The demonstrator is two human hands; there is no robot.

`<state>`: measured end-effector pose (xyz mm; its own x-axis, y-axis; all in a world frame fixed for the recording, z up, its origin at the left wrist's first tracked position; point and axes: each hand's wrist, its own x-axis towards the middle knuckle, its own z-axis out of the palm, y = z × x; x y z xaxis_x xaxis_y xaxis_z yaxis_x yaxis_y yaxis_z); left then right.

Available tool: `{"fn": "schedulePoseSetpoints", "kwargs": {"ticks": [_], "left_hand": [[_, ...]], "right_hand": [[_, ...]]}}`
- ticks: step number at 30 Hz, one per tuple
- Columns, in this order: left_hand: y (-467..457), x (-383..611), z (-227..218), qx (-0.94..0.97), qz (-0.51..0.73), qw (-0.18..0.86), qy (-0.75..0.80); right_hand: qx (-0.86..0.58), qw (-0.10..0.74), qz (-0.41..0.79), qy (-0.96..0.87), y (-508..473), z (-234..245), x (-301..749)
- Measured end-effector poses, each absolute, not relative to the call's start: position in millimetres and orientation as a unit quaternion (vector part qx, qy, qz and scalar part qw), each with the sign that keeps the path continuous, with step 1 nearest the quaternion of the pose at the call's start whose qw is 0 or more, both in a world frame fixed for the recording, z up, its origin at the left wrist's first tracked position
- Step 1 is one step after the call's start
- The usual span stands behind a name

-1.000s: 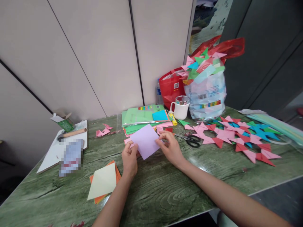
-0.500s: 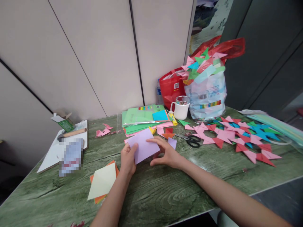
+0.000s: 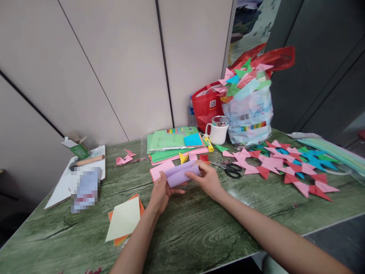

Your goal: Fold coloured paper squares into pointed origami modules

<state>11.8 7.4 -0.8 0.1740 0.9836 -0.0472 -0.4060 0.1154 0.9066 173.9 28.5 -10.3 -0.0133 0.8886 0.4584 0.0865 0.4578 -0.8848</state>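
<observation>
A sheet of purple paper [image 3: 180, 176] is held above the table, its far edge bent over toward me so that it curves like a loose roll. My left hand [image 3: 162, 193] grips its left end, thumb on top and fingers underneath. At the right end, my right hand [image 3: 209, 179] pinches the bent edge between thumb and fingers. Behind the sheet lie pink paper [image 3: 159, 170] and a small yellow folded piece [image 3: 183, 158]. Black-handled scissors [image 3: 232, 169] rest to the right of my right hand. Nearer me, at left, is a small stack of cream and orange paper squares [image 3: 125, 219].
Pink, red and blue folded paper pieces [image 3: 269, 163] spread over the table's right side. Behind stand a white mug [image 3: 218, 133], a red bag [image 3: 202, 108] and a full plastic bag [image 3: 251, 114]. Coloured paper packs [image 3: 171, 140] lie centre back. A white board [image 3: 61, 186] holds a hammer [image 3: 88, 161].
The purple sheet was flat and is now curled over. My right hand has closed on its right end, and my left hand's fingers have spread beneath it.
</observation>
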Motion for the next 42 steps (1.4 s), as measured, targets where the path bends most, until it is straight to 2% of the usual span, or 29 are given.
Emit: {"fn": "schedulePoseSetpoints", "kwargs": {"ticks": [6,11,42], "left_hand": [[4.1,12.5,-0.5,0.454,0.530,0.618,0.361],[5.0,12.4,-2.4,0.466,0.531,0.584,0.399],[6.8,10.3,-3.6,0.522,0.528,0.515,0.428]], "right_hand": [[-0.386,0.594,0.380,-0.595,29.1,-12.6,173.2],[-0.398,0.555,0.378,-0.625,26.5,-9.1,173.2],[-0.409,0.535,0.374,-0.637,26.6,-7.7,174.1]]}}
